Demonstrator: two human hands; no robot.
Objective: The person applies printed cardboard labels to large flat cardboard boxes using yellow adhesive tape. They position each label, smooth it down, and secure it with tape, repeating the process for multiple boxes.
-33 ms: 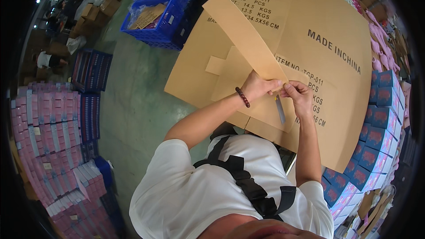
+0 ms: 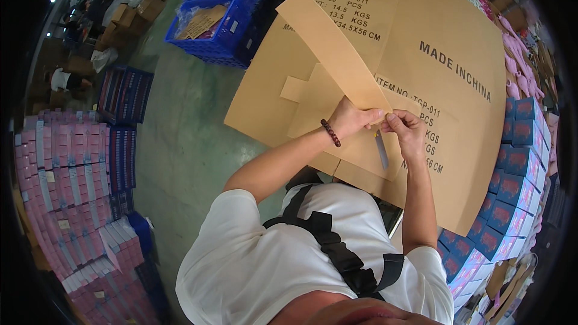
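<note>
My left hand [image 2: 351, 118], with a beaded bracelet on its wrist, is closed round the near end of a long tan cardboard strip [image 2: 334, 48]. The strip slants away to the far left above a large printed cardboard sheet [image 2: 445, 24]. At the strip's near corner, my right hand [image 2: 409, 135] pinches the edge with thumb and forefinger. Just below both hands is a grey blade [image 2: 382, 151] with a yellow bit at its top; whether a finger touches it, I cannot tell. Beneath the strip lies a cut cardboard piece with a tab [image 2: 294, 88].
Blue plastic crates [image 2: 235, 27] holding bagged goods stand on the floor at the far left. Stacks of pink boxes [image 2: 66, 192] rise at the left. Blue boxes [image 2: 515, 168] are piled along the right, with pink items [image 2: 518, 54] beyond. A person [image 2: 63, 80] is in the left distance.
</note>
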